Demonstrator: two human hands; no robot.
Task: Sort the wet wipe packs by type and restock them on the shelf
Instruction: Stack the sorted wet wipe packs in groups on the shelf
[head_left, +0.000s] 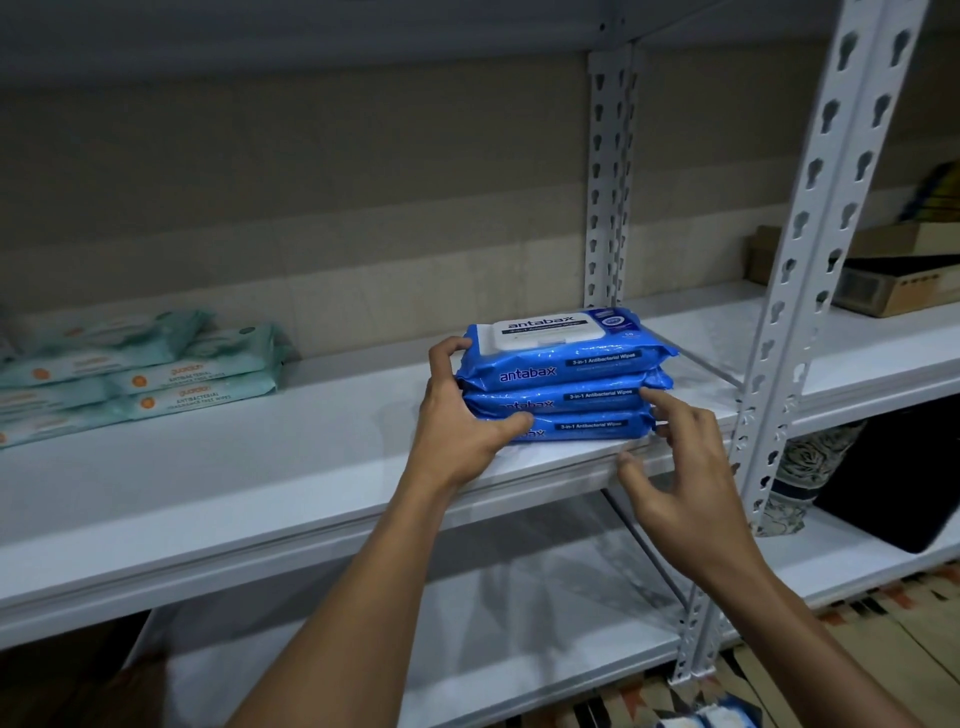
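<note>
Stack of three blue Antabax wipe packs (566, 382) on middle shelf board (260, 467), just left of slotted white upright (810, 291), near front edge. Left hand (457, 426) grips stack's left end, fingers curled over top pack, thumb on bottom pack. Right hand (685, 467) relaxed, fingers spread, fingertips (652, 396) touching right end. Teal Guardian packs (145, 369) far left of upright, well apart. Step judged: squaring blue stack in place. Next: push it back from edge, release, fetch blue pack (722, 719) glimpsed at bottom of view

The three stacked blue packs (566, 382), at about 3 o'clock from the green ones, read "antabax" and "3-in-1 Antibacterial Wipes". The pale green packs (156, 369), at 9 o'clock, read "ANTIBACTERIAL" beside orange dots.
</note>
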